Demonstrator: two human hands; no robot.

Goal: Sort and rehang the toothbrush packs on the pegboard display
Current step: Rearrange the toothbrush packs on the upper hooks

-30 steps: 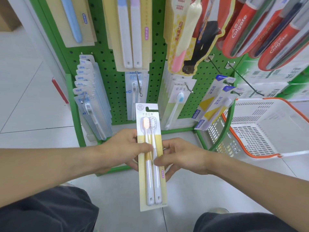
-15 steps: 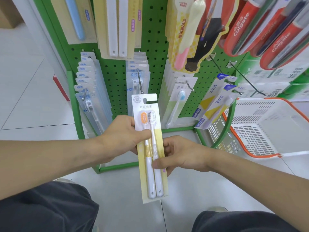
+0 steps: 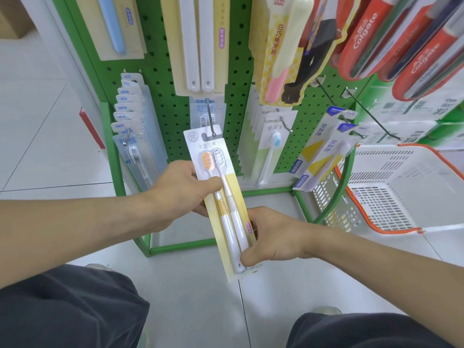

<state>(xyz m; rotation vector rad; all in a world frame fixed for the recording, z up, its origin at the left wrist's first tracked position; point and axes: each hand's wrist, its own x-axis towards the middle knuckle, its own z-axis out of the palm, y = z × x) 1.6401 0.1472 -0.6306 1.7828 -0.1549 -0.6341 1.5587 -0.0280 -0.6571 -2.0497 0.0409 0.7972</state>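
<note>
I hold a yellow-and-white twin toothbrush pack (image 3: 218,194) in front of the green pegboard (image 3: 170,101). My left hand (image 3: 183,192) grips its upper left edge with the thumb across the brush necks. My right hand (image 3: 268,237) clasps its lower end. The pack's hang slot sits right at the tip of the middle metal hook (image 3: 211,121), which carries a few clear packs behind it. I cannot tell whether the hook passes through the slot.
Clear packs marked NEW (image 3: 133,126) hang on the left hook. Packs with a blue-bristled brush (image 3: 272,146) and blue-and-yellow boxed packs (image 3: 324,151) hang to the right. A white basket with an orange rim (image 3: 391,192) stands on the floor at right. Red Colgate packs (image 3: 401,41) hang above.
Both hands have raised the pack and moved it toward the pegboard. Its top slot has gone from below the middle hook up to the hook's tip. My right hand has slid down to the pack's lower end.
</note>
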